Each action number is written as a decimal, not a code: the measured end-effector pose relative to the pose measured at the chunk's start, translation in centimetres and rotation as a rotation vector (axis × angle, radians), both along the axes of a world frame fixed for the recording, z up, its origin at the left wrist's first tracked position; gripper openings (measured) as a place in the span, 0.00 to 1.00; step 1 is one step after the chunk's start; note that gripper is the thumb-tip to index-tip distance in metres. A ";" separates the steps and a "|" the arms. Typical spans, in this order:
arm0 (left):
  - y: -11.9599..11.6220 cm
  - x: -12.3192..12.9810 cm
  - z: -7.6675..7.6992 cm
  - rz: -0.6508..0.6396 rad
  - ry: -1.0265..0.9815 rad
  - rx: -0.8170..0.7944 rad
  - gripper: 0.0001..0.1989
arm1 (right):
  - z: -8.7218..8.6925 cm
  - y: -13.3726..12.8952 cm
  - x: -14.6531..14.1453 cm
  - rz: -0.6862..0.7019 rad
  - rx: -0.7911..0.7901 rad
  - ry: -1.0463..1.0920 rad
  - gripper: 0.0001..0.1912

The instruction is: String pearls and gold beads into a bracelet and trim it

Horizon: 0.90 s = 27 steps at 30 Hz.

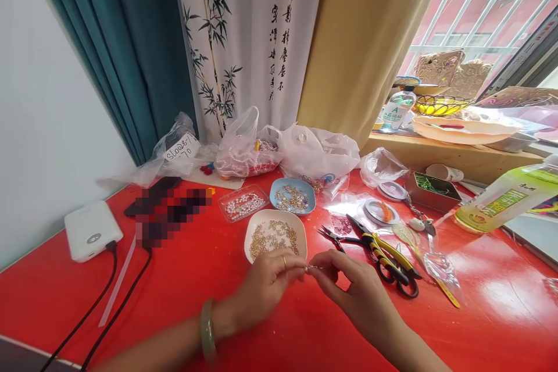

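My left hand [269, 279], with a ring and a green bangle, pinches one end of a small beaded strand [314, 268] just in front of a cream dish [247, 244] of gold beads. My right hand [349, 282] has its fingertips closed on the other end of the strand. The fingertips of both hands nearly meet. Behind the cream dish are a clear tray of white beads [244, 203] and a blue dish [274, 199] of mixed beads. Yellow-handled pliers [383, 253] and black scissors [403, 285] lie right of my right hand.
Plastic bags [318, 154] line the back of the red table [174, 302]. A white device [93, 232] with cables is at the left. At the right are spools [381, 212], a box with green wire [432, 192] and a tilted green-labelled bottle [505, 200].
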<state>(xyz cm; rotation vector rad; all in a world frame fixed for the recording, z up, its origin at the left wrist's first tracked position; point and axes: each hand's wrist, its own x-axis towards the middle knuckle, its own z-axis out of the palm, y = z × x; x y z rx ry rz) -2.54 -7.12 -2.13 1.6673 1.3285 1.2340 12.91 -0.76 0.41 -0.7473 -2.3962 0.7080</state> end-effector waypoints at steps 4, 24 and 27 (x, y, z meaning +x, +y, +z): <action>0.0 0.0 -0.1 -0.016 -0.021 0.014 0.13 | -0.1 0.1 0.1 0.011 0.051 -0.005 0.07; 0.5 0.0 0.5 0.014 -0.202 -0.216 0.16 | -0.2 1.2 0.9 -0.016 0.245 -0.020 0.08; 0.8 -0.3 0.5 -0.029 -0.385 -0.366 0.17 | 0.1 1.8 1.1 -0.025 0.190 -0.050 0.09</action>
